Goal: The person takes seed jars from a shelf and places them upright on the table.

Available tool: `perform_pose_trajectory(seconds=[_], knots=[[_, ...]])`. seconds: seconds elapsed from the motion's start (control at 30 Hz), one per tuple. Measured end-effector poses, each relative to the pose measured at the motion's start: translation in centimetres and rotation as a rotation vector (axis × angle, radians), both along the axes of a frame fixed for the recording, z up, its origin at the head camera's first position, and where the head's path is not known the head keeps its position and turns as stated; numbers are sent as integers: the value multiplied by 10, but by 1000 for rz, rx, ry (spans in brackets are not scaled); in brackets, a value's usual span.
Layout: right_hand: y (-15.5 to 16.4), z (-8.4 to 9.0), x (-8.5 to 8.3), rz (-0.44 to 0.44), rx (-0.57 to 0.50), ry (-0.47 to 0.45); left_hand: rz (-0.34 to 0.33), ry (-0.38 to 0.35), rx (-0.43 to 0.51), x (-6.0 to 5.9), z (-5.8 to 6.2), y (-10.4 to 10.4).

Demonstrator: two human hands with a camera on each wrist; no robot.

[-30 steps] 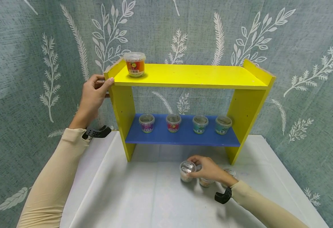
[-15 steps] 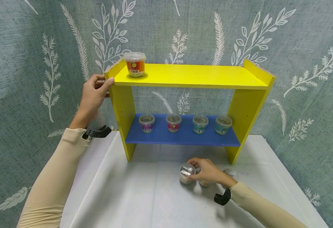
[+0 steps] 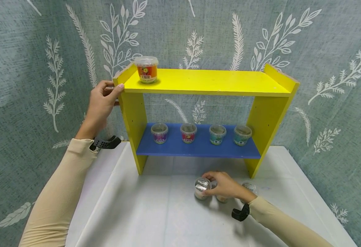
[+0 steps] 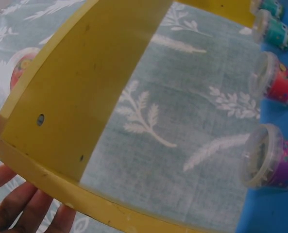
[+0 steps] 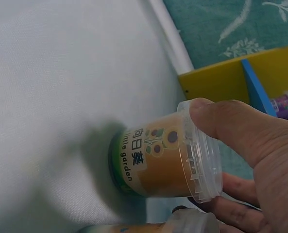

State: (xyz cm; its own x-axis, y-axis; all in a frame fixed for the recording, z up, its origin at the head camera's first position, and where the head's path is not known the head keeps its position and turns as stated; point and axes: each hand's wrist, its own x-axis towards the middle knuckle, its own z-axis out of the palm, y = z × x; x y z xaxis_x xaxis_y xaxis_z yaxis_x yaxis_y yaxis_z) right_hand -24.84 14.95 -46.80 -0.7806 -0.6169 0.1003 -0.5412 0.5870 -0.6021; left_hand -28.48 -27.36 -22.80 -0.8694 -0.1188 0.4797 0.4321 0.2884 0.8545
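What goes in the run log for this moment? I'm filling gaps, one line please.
left hand: grips yellow shelf corner | right hand: grips sunflower cup on white table | top shelf: one orange cup

We see an orange-labelled tub [image 3: 146, 70] at the left end of the yellow top board | four small tubs in a row on the blue lower board: purple [image 3: 159, 133], red [image 3: 188, 133], teal [image 3: 217, 134], teal [image 3: 242, 134] | leaf-print cloth backdrop [image 3: 29, 51] | white table cover [image 3: 143, 212]
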Motion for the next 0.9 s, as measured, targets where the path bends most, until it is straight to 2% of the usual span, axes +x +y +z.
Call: perform_pose_trajectory(seconds=[0.23, 0.37, 0.53, 0.9], knots=[[2, 1, -1, 20, -19, 38, -3, -2, 1, 1, 1, 0], [5, 4, -1, 7, -59, 15, -4, 4, -4, 1, 0, -1], [7, 15, -3, -25, -131, -33, -8, 7, -2, 0, -1, -1], [11, 42, -8, -59, -197, -24, 3, 8, -14, 1, -1, -1]])
